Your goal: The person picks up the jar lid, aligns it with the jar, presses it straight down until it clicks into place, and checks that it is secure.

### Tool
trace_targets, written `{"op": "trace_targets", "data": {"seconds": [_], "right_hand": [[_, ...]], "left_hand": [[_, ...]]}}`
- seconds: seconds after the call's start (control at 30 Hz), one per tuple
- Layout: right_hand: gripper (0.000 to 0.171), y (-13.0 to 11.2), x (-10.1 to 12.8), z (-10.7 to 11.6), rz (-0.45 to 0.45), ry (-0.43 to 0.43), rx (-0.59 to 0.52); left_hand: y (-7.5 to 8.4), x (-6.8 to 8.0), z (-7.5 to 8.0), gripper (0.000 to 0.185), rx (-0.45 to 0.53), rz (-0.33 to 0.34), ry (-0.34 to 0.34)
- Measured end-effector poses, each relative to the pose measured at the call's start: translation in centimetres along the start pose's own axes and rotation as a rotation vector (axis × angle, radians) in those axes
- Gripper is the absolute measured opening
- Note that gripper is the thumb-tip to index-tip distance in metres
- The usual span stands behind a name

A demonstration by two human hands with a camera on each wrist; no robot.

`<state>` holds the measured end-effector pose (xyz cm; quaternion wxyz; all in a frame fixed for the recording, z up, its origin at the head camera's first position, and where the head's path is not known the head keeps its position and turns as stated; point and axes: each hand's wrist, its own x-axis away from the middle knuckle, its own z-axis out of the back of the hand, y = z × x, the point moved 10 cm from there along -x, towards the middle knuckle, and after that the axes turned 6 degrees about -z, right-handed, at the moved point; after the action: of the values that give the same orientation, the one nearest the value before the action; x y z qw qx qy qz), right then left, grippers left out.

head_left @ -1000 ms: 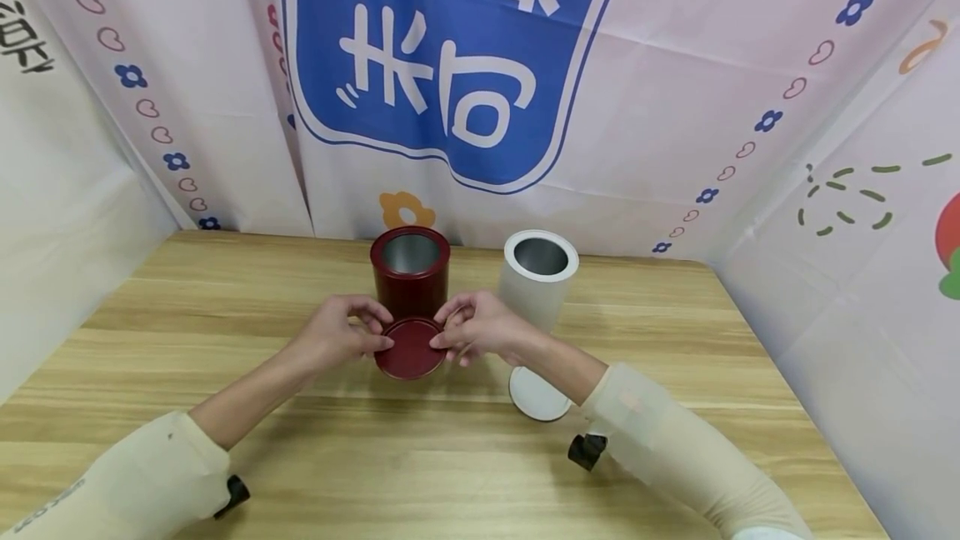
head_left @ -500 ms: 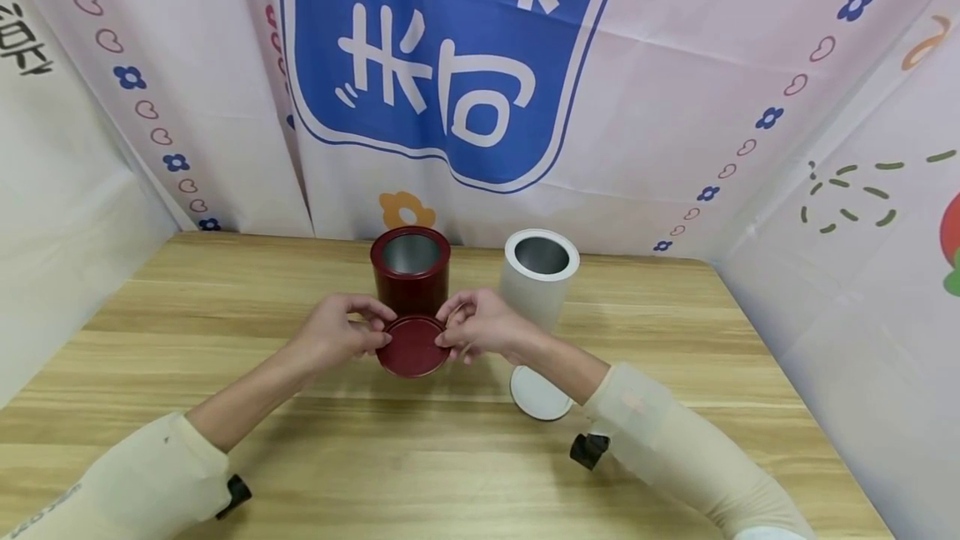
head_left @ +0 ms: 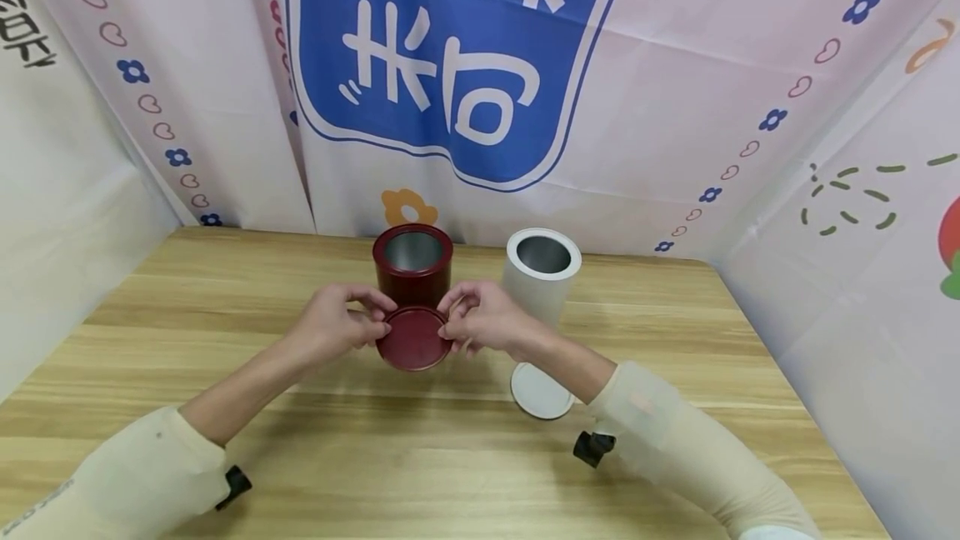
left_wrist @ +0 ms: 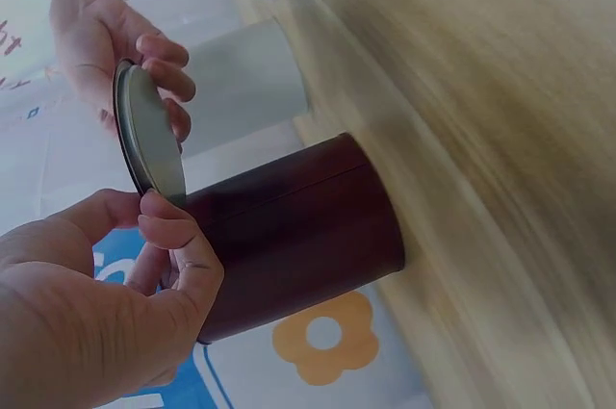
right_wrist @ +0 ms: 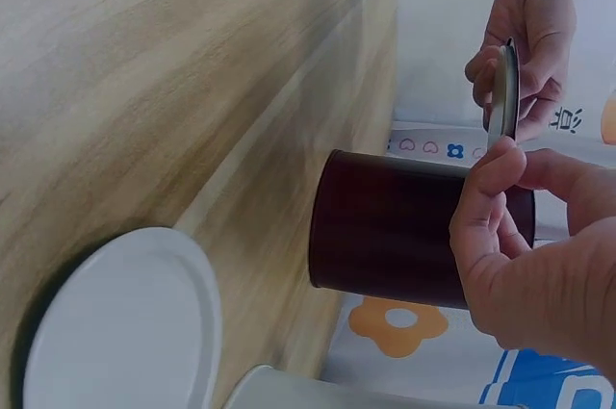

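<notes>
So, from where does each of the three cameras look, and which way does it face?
Head: sits on the head, faces forward and down at the table; shows both forearms, the left hand and right hand holding the red lid before the red can.
Left wrist: looks along the left hand to the lid; the view is rolled sideways.
Right wrist: looks along the right hand; the white lid lies on the table.
Shared: both wrist views show the red can and both hands.

Red lid (left_wrist: pixel 154 140) pinched between both hands above upright red tin (left_wrist: pixel 298 231)
</notes>
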<state>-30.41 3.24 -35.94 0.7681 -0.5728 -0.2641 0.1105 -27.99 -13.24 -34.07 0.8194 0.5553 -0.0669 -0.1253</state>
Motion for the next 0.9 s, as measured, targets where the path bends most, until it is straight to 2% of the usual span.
{"op": "trace_targets", "data": {"seconds": [0.23,0.57,0.9], "right_hand": [[0.02,-1.5,0.6,0.2,0.04,0.013,0.043],[0.021,-3.3,0.7,1.0,0.084,0.041,0.06],[0.019,-4.0,0.8,1.6,0.095,0.074,0.052]], "left_hand": [[0.7,-0.1,0.7,0.026,-0.014,-0.006,0.001],[2.9,-0.8,1.6,0.026,-0.021,-0.058,0.007],[3.7,-1.3,1.8,0.025,-0.022,-0.073,0.005]]}}
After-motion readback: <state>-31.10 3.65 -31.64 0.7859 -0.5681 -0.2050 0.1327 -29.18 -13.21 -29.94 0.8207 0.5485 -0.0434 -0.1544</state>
